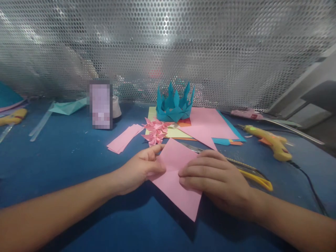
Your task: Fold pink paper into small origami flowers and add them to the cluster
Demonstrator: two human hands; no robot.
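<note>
A pink square of paper (175, 175) lies on the blue table, turned like a diamond, with a crease across its middle. My left hand (140, 168) pinches its left edge, thumb and fingers closed on the sheet. My right hand (215, 176) rests on the paper's right side, fingers pressed flat along the crease. Just beyond the sheet lie several small pink folded paper flowers (155, 131). A teal paper crown (174, 103) stands behind them on a stack of coloured sheets (210, 127).
A yellow utility knife (256, 176) lies right of my right hand. A yellow glue gun (273, 141) with a black cord sits further right. Pink paper strips (124, 139) lie to the left. A perforated metal screen (168, 45) closes the back.
</note>
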